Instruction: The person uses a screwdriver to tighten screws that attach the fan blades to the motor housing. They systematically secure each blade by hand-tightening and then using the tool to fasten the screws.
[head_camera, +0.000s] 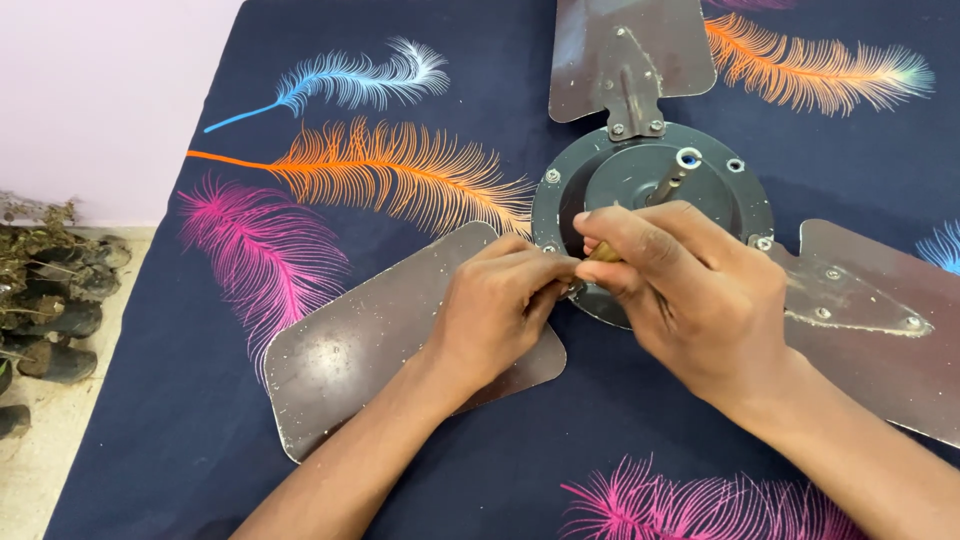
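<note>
A brown ceiling fan lies on a dark blue cloth printed with coloured feathers. Its round motor hub (640, 180) has a short shaft (676, 172) sticking up. Three blades spread out: near left (360, 360), top (620, 45), right (880, 320). My left hand (495, 305) rests on the near-left blade where it meets the hub, fingers pinched at the hub's rim. My right hand (680, 290) covers the hub's front edge and grips a small tan handle (603, 252), likely a tool. The tool's tip is hidden between my fingers.
Bolts (552, 175) ring the hub's rim. The cloth (240, 150) reaches the left side, where pale floor and a row of dark plant pots (50, 300) stand against a pink wall.
</note>
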